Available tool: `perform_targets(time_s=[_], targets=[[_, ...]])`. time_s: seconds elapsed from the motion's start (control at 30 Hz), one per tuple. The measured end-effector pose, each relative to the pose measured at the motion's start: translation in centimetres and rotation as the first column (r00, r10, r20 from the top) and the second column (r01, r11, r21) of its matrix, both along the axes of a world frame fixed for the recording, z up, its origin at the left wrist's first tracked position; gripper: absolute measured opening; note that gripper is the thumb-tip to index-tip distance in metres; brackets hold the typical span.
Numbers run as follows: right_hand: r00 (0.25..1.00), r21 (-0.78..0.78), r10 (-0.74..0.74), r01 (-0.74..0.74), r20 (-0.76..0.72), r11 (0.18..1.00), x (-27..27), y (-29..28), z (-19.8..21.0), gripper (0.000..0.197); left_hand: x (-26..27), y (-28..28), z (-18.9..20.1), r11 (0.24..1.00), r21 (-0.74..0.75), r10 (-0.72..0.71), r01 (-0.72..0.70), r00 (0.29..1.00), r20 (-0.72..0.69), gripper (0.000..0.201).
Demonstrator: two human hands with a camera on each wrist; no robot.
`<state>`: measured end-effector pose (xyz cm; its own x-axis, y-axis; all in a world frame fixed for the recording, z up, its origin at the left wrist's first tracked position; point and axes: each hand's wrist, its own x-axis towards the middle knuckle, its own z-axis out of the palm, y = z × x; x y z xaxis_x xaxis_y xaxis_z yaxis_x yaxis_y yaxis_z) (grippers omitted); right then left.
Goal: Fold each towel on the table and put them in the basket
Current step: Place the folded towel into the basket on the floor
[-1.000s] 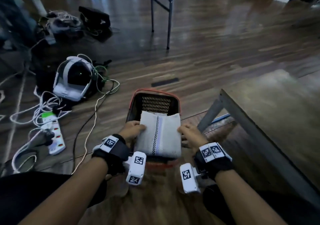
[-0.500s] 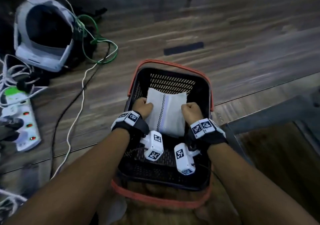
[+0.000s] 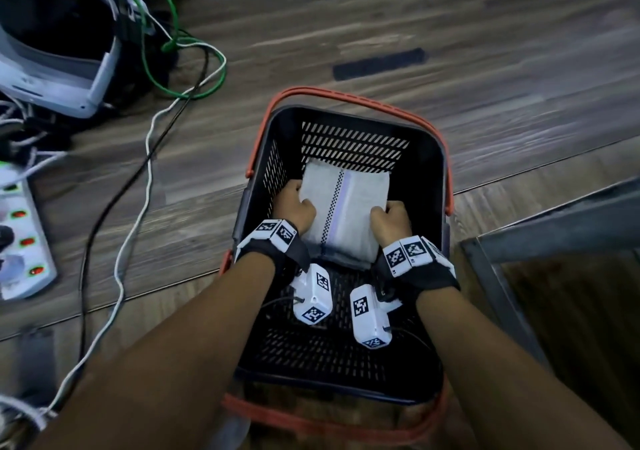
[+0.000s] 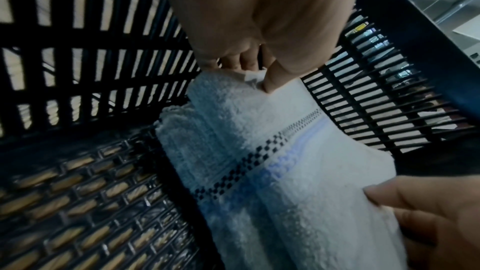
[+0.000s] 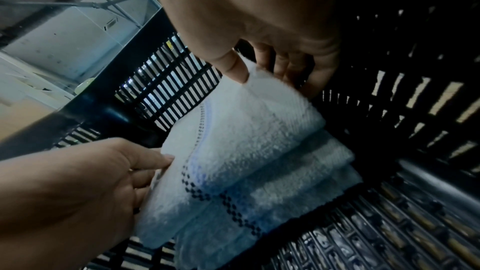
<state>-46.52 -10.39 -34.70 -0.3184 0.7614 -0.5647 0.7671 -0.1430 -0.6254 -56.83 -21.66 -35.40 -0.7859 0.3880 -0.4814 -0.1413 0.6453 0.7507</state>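
A folded white towel [image 3: 344, 212] with a checked black line and a pale blue stripe sits low inside the black basket [image 3: 429, 179], which has a red rim and stands on the floor. My left hand [image 3: 294, 207] pinches the towel's left edge, thumb on top. My right hand [image 3: 389, 219] pinches its right edge the same way. In the left wrist view the towel [image 4: 272, 151] lies over another folded layer near the basket's mesh bottom, my left hand [image 4: 249, 71] on its far corner. The right wrist view shows my right hand [image 5: 262, 69] holding the stacked towel [image 5: 246, 151].
On the wooden floor to the left lie a white headset [image 3: 52, 51], green and white cables [image 3: 149, 144] and a power strip [image 3: 20, 234]. A metal table leg and frame [image 3: 554, 227] stand close to the basket's right side.
Both hands have carried the towel from above the basket's near rim down into it. My head has leaned in, so the basket fills more of the view.
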Motion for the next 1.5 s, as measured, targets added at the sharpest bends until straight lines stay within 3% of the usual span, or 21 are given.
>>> perform_targets(time_s=[0.17, 0.27, 0.33, 0.4, 0.47, 0.57, 0.7, 0.97, 1.1, 1.2, 1.3, 1.37, 1.43, 1.5], targets=[[0.998, 0.063, -0.046, 0.049, -0.048, 0.997, 0.3, -0.8, -0.1, 0.031, 0.6, -0.5, -0.5, 0.998, 0.058, 0.028, -0.025, 0.998, -0.051, 0.04], [1.0, 0.075, -0.002, 0.005, -0.03, 0.997, 0.4, -1.1, -0.2, 0.033, 0.7, -0.7, -1.0, 0.999, 0.041, 0.006, -0.003, 0.997, -0.071, 0.042], [0.999, 0.161, 0.045, -0.043, -0.009, 0.986, 0.5, -1.6, -0.1, 0.04, 0.8, -0.8, -1.3, 1.0, 0.008, -0.017, 0.018, 0.995, -0.098, 0.045], [0.982, 0.378, 0.167, -0.186, 0.082, 0.907, 0.5, -2.4, 0.1, 0.05, 1.1, -0.8, -1.5, 0.999, 0.0, -0.032, 0.033, 0.985, -0.171, 0.051], [0.939, 0.559, 0.292, -0.343, 0.181, 0.755, 0.3, -3.3, -0.2, 0.058, 1.3, -0.8, -1.6, 0.997, 0.026, -0.062, 0.072, 0.955, -0.291, 0.054], [0.879, 0.603, 0.38, -0.474, 0.287, 0.642, 0.2, -4.2, -2.0, 0.061, 1.4, -0.7, -2.5, 0.972, -0.087, -0.233, 0.218, 0.852, -0.468, 0.054], [0.874, 0.555, 0.355, -0.486, 0.333, 0.675, 0.6, -3.7, -5.1, 0.066, 1.9, -0.3, -4.4, 0.883, -0.261, -0.469, 0.39, 0.761, -0.448, 0.052], [0.9, 0.637, 0.321, -0.435, 0.295, 0.636, -0.1, -3.1, -7.3, 0.066, 1.8, 0.2, -7.9, 0.899, -0.277, -0.438, 0.339, 0.701, -0.563, 0.054], [0.895, 0.626, 0.346, -0.445, 0.281, 0.641, 0.1, -2.9, -7.4, 0.067, 2.0, 0.2, -7.6, 0.888, -0.307, -0.457, 0.341, 0.725, -0.516, 0.054], [0.857, 0.54, 0.399, -0.516, 0.327, 0.665, 0.4, -2.9, -6.1, 0.066, 2.4, 0.2, -5.9, 0.831, -0.416, -0.533, 0.369, 0.739, -0.411, 0.054], [0.755, 0.338, 0.498, -0.644, 0.427, 0.687, 1.0, -3.1, -3.2, 0.065, 3.0, -0.7, -3.1, 0.705, -0.546, -0.641, 0.453, 0.736, -0.218, 0.056], [0.672, 0.177, 0.582, -0.71, 0.458, 0.681, 1.6, -3.0, -0.1, 0.054, 3.3, -1.6, -0.2, 0.587, -0.613, -0.708, 0.529, 0.703, -0.071, 0.055], [0.579, 0.057, 0.674, -0.776, 0.459, 0.628, 2.5, -2.8, 3.5, 0.033, 3.3, -2.3, 3.5, 0.483, -0.631, -0.75, 0.607, 0.659, 0.06, 0.049], [0.486, -0.027, 0.756, -0.834, 0.439, 0.552, 3.8, -2.5, 7.1, 0.035, 3.1, -2.9, 7.4, 0.46, -0.597, -0.769, 0.657, 0.631, 0.102, 0.048]])
